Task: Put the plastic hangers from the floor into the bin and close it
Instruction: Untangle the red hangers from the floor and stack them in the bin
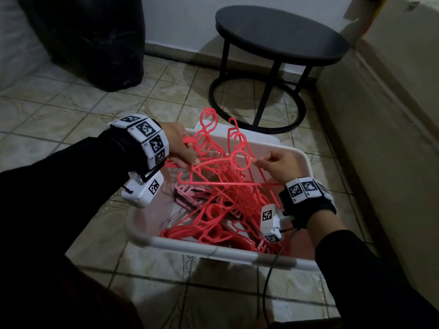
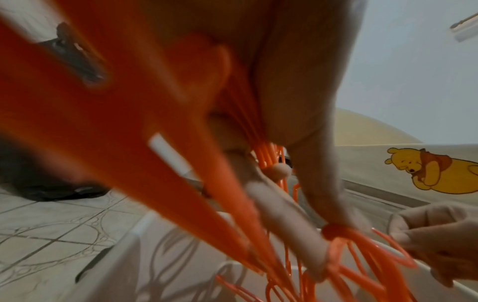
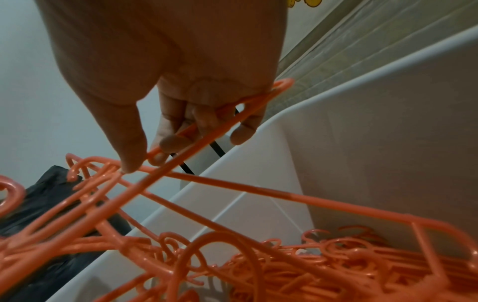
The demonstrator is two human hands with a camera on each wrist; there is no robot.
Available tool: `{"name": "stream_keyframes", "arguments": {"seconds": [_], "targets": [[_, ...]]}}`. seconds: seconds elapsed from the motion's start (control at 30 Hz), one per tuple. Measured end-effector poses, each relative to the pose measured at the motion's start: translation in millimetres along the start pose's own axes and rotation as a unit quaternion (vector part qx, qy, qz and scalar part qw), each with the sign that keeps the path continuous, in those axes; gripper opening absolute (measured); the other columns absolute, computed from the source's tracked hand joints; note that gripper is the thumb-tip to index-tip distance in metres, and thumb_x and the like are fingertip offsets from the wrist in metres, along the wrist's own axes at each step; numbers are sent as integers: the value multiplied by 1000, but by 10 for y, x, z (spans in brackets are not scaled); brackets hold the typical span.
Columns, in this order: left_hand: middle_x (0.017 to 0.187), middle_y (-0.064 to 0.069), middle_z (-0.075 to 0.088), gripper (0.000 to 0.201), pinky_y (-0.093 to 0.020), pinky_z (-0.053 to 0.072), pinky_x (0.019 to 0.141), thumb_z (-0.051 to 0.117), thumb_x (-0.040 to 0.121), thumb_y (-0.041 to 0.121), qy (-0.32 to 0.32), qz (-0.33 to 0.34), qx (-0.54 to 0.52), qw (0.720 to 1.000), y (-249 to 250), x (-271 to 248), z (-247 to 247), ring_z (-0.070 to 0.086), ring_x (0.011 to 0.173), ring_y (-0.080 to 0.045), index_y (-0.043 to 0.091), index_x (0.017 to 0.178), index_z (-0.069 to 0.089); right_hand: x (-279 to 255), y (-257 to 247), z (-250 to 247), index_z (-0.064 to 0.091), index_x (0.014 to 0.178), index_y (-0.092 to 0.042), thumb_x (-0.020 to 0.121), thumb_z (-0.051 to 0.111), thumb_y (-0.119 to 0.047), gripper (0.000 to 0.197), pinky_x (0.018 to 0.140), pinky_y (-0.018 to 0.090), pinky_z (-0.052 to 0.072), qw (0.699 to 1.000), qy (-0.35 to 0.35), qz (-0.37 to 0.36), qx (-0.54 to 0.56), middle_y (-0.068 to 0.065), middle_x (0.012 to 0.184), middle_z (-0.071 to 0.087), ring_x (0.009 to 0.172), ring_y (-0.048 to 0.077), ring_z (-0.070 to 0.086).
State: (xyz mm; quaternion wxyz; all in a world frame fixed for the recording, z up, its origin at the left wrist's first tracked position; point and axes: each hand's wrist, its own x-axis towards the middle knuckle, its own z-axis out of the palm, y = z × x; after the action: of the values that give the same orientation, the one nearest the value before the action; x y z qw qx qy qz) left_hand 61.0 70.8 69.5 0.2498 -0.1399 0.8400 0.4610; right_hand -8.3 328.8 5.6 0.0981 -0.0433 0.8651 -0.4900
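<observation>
On the tiled floor (image 1: 71, 108), seen from the head camera, stands a white bin (image 1: 213, 251), open, with a heap of coral hangers (image 1: 221, 219) inside. Above it the left hand (image 1: 177, 144) grips a bunch of hangers by their upper ends, their hooks sticking up past the far rim. The right hand (image 1: 279, 166) pinches a thin bar of one hanger from the same bunch. Both hands are over the bin. Behind it stands a round black table (image 1: 280, 35); a black bag (image 1: 95, 39) sits at upper left and a beige bed (image 1: 392, 115) runs along the right.

From the left wrist, the picture is blurred: left-hand fingers (image 2: 282, 222) curl round several hanger bars, over the bin's wall (image 2: 160, 265). The right hand shows at lower right, and a bear sticker (image 2: 426, 169) on the bed side.

From the right wrist, thumb and fingers (image 3: 129, 143) pinch a hanger bar above the bin's rim (image 3: 336, 94), with more hangers piled below.
</observation>
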Motion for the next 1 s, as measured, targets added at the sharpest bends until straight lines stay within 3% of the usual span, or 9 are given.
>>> {"name": "stream_keyframes", "arguments": {"seconds": [0.13, 0.27, 0.47, 0.63, 0.73, 0.8, 0.87, 0.93, 1.0], "targets": [[58, -14, 66, 12, -17, 51, 43, 70, 78, -8, -4, 8, -28, 1000, 27, -16, 18, 64, 44, -13, -2, 71, 61, 3, -16, 7, 53, 60, -16, 78, 75, -16, 29, 54, 20, 39, 1000, 4, 7, -17, 0, 63, 56, 57, 10, 48], [57, -9, 67, 20, -16, 52, 45, 69, 76, -12, 3, 16, -41, 999, 21, -38, -33, 66, 49, -12, 3, 66, 60, 19, -8, -22, 53, 63, -16, 78, 76, -18, 27, 56, 19, 41, 1000, 7, 17, 6, 0, 66, 57, 60, 10, 50], [50, 6, 59, 26, -14, 42, 42, 79, 72, 3, 12, 40, 81, 996, -8, -1, -46, 53, 42, -2, 14, 67, 56, 29, -25, -14, 56, 63, -15, 75, 78, -16, 25, 55, 9, 42, 999, 8, 1, 40, -1, 64, 58, 61, 8, 51], [62, 3, 56, 27, -20, 42, 53, 76, 76, 11, 58, 61, 222, 971, 19, 20, 24, 52, 58, -14, 19, 67, 52, -11, -80, -14, 56, 63, -15, 75, 77, -12, 25, 58, 18, 42, 997, -1, -24, 73, 8, 71, 57, 70, 18, 49], [60, 5, 50, 39, -24, 37, 54, 80, 74, 21, 58, 87, 262, 959, 58, -34, 53, 47, 59, -15, 23, 63, 42, -32, -152, -46, 56, 63, -14, 76, 75, -9, 24, 58, 18, 39, 995, -28, -54, 80, 9, 67, 55, 65, 17, 49], [59, 2, 51, 44, -23, 38, 55, 80, 68, 41, 10, 83, 207, 975, 99, -124, -3, 46, 55, -15, 20, 63, 42, -59, -214, -103, 54, 64, -10, 80, 70, -3, 24, 52, 10, 37, 992, -47, -68, 97, -7, 52, 56, 51, 2, 49], [62, -1, 58, 43, -21, 42, 53, 68, 64, 56, -18, 87, 141, 986, 143, -202, -70, 50, 55, -15, 16, 69, 53, -59, -226, -158, 54, 65, -9, 83, 63, 1, 23, 46, 9, 33, 989, -51, -73, 121, -13, 43, 52, 42, -2, 44], [58, 1, 61, 47, -18, 45, 47, 57, 73, 59, 4, 84, 82, 993, 182, -226, -82, 52, 50, -13, 13, 74, 59, -40, -206, -179, 55, 65, -9, 84, 61, 1, 22, 47, 13, 31, 988, -44, -72, 127, -13, 41, 49, 41, -1, 39], [49, 3, 55, 52, -17, 46, 43, 45, 87, 59, 38, 69, 15, 997, 197, -203, -50, 51, 44, -10, 11, 69, 53, -45, -180, -156, 55, 67, -5, 85, 59, 3, 20, 50, 15, 34, 991, -45, -74, 102, -12, 41, 51, 41, -1, 42]]}}
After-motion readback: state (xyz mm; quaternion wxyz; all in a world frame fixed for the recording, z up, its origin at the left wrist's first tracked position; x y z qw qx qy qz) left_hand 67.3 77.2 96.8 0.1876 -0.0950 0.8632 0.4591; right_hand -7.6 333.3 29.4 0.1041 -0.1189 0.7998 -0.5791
